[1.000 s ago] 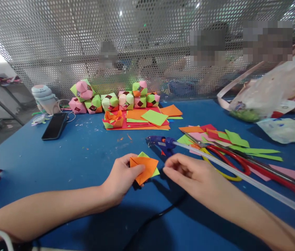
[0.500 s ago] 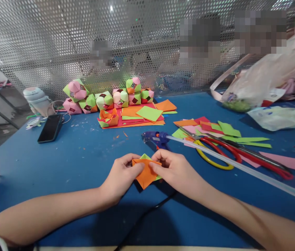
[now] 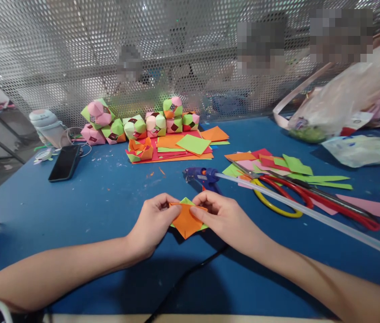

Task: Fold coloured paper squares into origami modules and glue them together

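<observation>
Between my hands is a folded orange and green paper piece (image 3: 185,220), its orange face toward me and a green tip showing above the top edge. My left hand (image 3: 154,220) pinches its left corner, thumb on the orange face. On the right corner, my right hand (image 3: 221,216) pinches the paper the same way; its fingertips behind the paper are hidden. Just beyond my right hand lies a blue glue gun (image 3: 203,176) with a long clear glue stick (image 3: 297,211) running out to the right.
Folded paper balls (image 3: 135,128) stand at the back beside stacked paper sheets (image 3: 194,144). Red-handled scissors (image 3: 286,190) and paper scraps (image 3: 299,165) lie right. A phone (image 3: 64,163) and bottle (image 3: 46,126) are left. A black cable (image 3: 185,276) crosses the front.
The paper piece's bottom point has tipped up slightly, and more green shows at its lower sides. Both hands keep their pinch, with small shifts of the fingers.
</observation>
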A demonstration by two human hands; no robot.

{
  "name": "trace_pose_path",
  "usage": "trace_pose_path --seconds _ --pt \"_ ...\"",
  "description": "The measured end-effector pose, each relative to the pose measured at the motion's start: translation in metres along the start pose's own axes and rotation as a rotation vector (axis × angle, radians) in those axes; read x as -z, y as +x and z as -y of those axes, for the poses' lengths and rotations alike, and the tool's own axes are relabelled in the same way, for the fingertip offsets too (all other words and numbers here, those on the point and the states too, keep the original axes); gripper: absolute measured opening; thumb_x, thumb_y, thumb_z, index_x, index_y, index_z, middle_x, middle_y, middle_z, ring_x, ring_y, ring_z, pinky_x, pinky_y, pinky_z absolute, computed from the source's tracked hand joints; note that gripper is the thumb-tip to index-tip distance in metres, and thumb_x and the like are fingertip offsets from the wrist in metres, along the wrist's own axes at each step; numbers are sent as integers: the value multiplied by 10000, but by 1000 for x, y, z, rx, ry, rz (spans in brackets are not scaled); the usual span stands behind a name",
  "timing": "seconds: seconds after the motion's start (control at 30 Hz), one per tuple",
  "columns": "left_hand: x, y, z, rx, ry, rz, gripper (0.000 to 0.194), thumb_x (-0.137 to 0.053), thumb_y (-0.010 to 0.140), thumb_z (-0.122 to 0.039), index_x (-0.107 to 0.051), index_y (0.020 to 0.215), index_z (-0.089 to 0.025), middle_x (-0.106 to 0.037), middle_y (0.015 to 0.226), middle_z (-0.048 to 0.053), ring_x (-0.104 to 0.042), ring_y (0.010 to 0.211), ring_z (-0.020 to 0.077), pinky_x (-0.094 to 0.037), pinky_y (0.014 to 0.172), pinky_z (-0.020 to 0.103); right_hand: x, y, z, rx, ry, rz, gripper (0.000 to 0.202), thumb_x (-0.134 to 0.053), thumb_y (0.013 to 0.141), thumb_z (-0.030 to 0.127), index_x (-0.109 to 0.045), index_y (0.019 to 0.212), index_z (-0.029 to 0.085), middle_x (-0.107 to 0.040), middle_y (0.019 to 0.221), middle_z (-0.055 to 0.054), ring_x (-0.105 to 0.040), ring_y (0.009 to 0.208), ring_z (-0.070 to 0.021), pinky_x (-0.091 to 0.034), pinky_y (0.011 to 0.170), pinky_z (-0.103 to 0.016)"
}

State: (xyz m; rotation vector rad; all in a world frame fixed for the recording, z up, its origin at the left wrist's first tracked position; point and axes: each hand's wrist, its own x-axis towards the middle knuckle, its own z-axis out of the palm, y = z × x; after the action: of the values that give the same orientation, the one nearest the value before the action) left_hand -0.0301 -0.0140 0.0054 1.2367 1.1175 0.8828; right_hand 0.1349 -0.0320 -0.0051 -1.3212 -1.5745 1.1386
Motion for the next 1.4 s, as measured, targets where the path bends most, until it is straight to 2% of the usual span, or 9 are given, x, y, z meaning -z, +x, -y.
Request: trace_pose_path --seconds 0.3,0.5,0.7,0.97,1.2,1.4 --pt "-1 0 -1 24 -14 33 111 -598 697 -209 -608 777 -133 -582 667 -10 -504 599 87 -385 560 189 1 0 1 15 -14 -23 160 -536 799 331 -521 744 181 -500 630 28 -465 573 -101 -385 509 -218" --pt "0 1 1 17 -38 35 84 -607 703 -211 -607 747 -138 -587 653 -12 -512 597 90 -391 558 188 0 -1 0 48 39 -23 135 -547 800 321 -536 837 192 -532 694 15 -508 632 -116 -439 552 -227" --pt "0 0 -1 3 -39 51 69 -594 729 -205 -610 726 -139 -592 649 -12 -510 609 85 -394 575 187 2 -4 3 82 -7 -28 45 -518 814 244 -543 803 208 -521 682 35 -498 628 -105 -412 563 -213" --pt "0 -1 -5 18 -50 74 67 -593 735 -198 -606 716 -135 -618 659 -5 -529 622 90 -407 593 193 1 -7 9 117 -44 -41 56 -496 829 216 -548 809 223 -513 684 41 -488 630 -99 -402 562 -202" --pt "-1 -2 -10 69 -112 98 53 -606 707 -173 -600 687 -125 -628 637 -3 -539 582 86 -413 567 189 3 -9 12 198 -126 -61 126 -489 804 152 -584 741 206 -608 744 23 -544 676 -109 -419 609 -211" --pt "-1 -2 -10 109 -161 139 49 -602 713 -170 -581 704 -127 -620 643 -9 -539 596 85 -409 580 195 4 -9 11 237 -152 -80 148 -500 789 122 -614 734 199 -633 716 25 -555 638 -99 -419 580 -200"
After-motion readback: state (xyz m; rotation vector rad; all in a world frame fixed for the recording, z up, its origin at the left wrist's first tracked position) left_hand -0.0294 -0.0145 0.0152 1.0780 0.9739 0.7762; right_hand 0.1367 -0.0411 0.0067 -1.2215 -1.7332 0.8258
